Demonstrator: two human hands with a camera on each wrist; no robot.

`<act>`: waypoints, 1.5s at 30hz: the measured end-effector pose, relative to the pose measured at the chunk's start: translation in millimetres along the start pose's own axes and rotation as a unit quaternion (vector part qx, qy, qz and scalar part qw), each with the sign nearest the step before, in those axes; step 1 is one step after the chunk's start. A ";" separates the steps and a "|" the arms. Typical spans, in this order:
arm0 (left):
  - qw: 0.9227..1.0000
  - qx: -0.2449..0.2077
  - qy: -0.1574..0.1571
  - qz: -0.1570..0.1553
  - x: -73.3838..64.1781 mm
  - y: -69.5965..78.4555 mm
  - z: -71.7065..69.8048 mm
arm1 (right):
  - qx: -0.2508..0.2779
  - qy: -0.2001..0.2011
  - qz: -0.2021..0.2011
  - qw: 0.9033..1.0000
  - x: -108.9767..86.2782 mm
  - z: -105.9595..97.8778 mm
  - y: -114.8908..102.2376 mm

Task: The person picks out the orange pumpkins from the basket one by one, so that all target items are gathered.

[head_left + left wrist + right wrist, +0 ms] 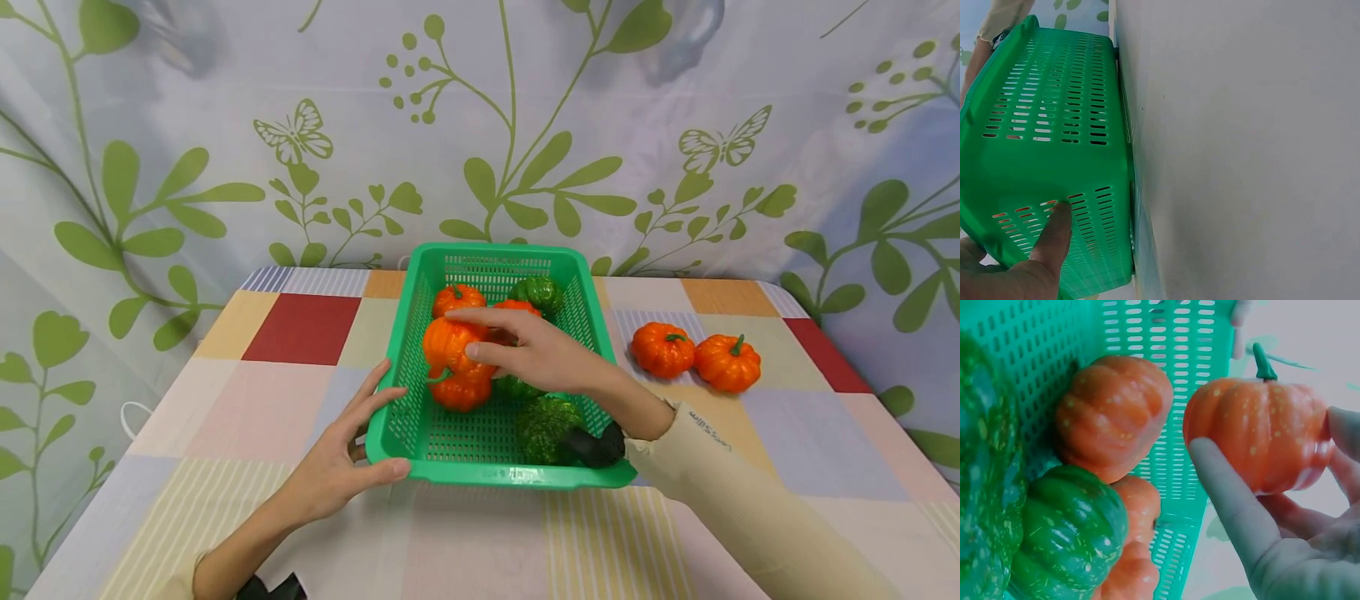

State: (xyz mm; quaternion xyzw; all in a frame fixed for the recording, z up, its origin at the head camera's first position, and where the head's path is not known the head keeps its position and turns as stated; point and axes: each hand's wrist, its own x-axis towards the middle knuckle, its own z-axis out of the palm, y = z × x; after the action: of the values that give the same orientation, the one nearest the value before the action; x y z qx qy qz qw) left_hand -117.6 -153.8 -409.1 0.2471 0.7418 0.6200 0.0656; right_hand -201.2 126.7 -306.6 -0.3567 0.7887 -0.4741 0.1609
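Over the green plastic basket (517,475), my right hand (536,346) grips a small orange pumpkin (447,342) between thumb and fingers. The right wrist view shows this pumpkin (1260,437) with its green stem up. My left hand (337,462) holds the basket's near left corner, fingers over the left rim and thumb at the front rim. In the left wrist view one finger (1054,240) presses the slotted outer wall (1041,165). Inside the basket lie orange pumpkins (461,393) and green pumpkins (542,429), partly hidden by my right hand.
Two more orange pumpkins (662,350) (727,364) sit on the patchwork tablecloth (795,442) to the right of the basket. A leaf-patterned curtain (337,133) hangs behind the table. A dark object (596,446) shows beside my right wrist.
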 end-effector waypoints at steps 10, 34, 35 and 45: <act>1.000 0.001 0.001 -0.004 0.0 0.2 -0.2 | -0.035 0.029 -0.011 0.999 -9.4 -5.1 -3.7; 1.000 -0.007 -0.002 -0.001 0.9 0.6 0.3 | 0.008 0.123 0.058 0.991 -53.7 -12.5 -16.8; 1.000 -0.008 -0.002 -0.001 1.0 0.7 0.4 | 0.011 0.131 0.062 0.989 -55.8 -12.7 -17.4; 1.000 -0.005 0.001 0.001 0.3 -0.4 0.9 | 0.005 0.177 0.051 0.983 -74.1 -16.7 -16.2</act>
State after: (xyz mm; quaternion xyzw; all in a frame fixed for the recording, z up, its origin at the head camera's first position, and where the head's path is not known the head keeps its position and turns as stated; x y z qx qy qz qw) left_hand -117.6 -152.8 -409.7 0.2464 0.7389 0.6238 0.0653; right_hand -153.0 185.5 -290.5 -0.2261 0.8196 -0.5246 0.0446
